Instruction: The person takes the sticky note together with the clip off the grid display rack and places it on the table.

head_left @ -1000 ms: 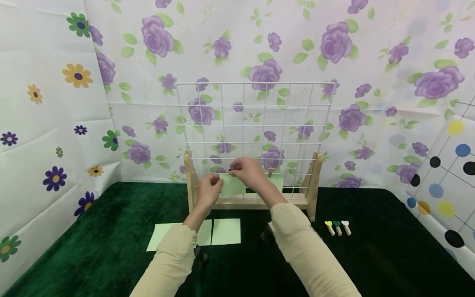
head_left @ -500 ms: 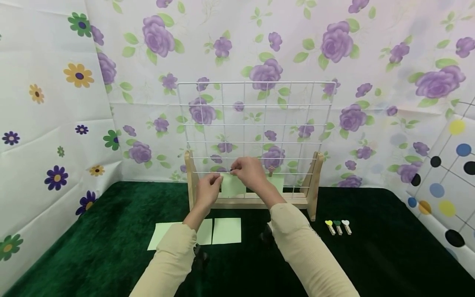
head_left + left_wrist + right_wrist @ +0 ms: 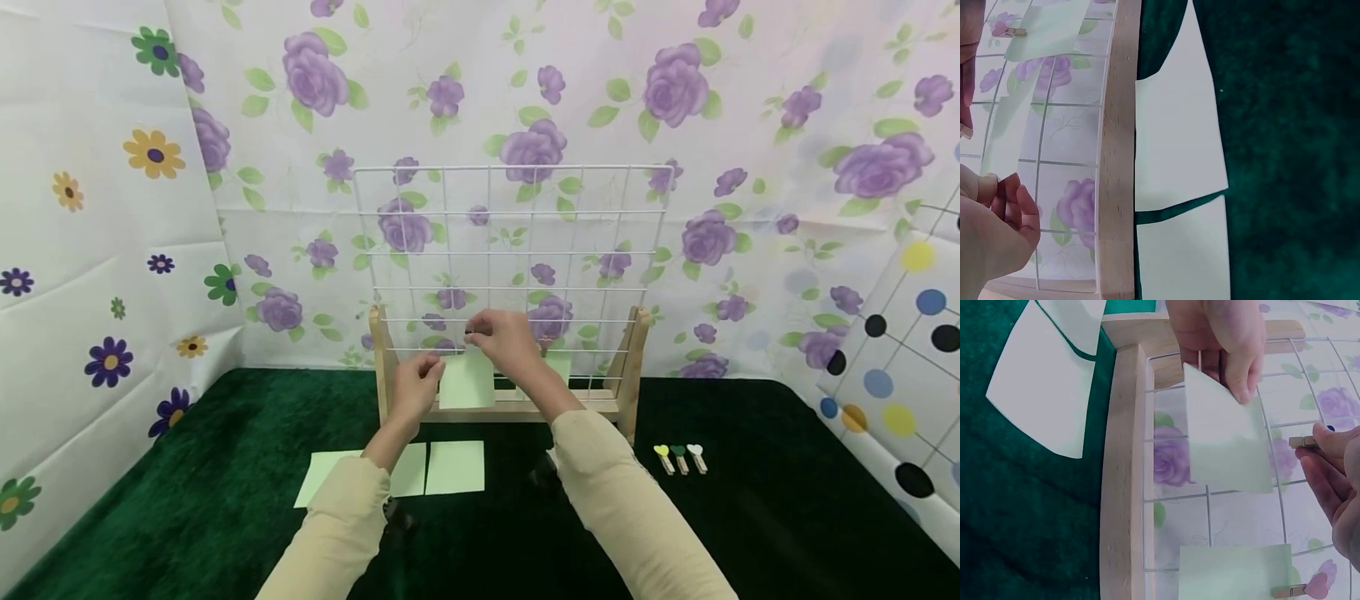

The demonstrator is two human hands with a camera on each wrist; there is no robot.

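Grip-wise, both hands are pinching: left hand [image 3: 416, 390] has a pale green paper card [image 3: 467, 385] by its edge, probably to keep it flat with the top free, and right hand [image 3: 510, 342] has a wooden clothespin [image 3: 1301, 442] by its tail, mouth toward the card, likely so a squeeze would open it. Most of the pin's dark topper is hidden by fingers, and I can't tell if the card touches the wire grid [image 3: 517, 167] behind it. On that grid a second card [image 3: 1235, 567] hangs from a heart-topped clothespin [image 3: 1297, 590], partly blocked by the right hand's wrist in the head view.
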